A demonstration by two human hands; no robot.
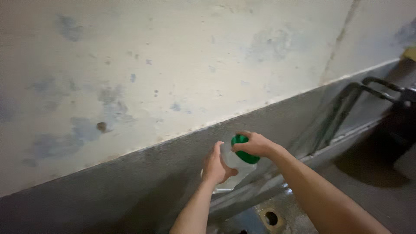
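Clear plastic makes up the one bottle (232, 167) in view, and it carries one green cap (243, 149) at its top; the bottle sits low in the middle of the picture, held up in front of the grey lower band of the wall (130, 182); the left hand (216, 167) wraps the bottle's left side, thumb and fingers pressed around its body; the right hand (255, 145) comes over the bottle from the right, its fingers closed on the green cap, so that only part of the cap shows beneath them; two bare forearms run down from the bottle toward the bottom edge; there are two hands and no other person's.

Below the bottle lies a wet grey floor (359, 190) with one round drain hole (271, 218), ringed in a rusty yellow, just under and to the right of the bottle; a raised grey ledge (329, 147) slants up and away to the right of the bottle, along the foot of the wall; farther right of the bottle, well apart from it, one dark metal frame of bent tubes (372, 86) leans by the wall, though its make is hard to tell.

Above the bottle the wall turns pale cream (195, 56), blotched with faded blue-grey patches and small chips; the light is dim.
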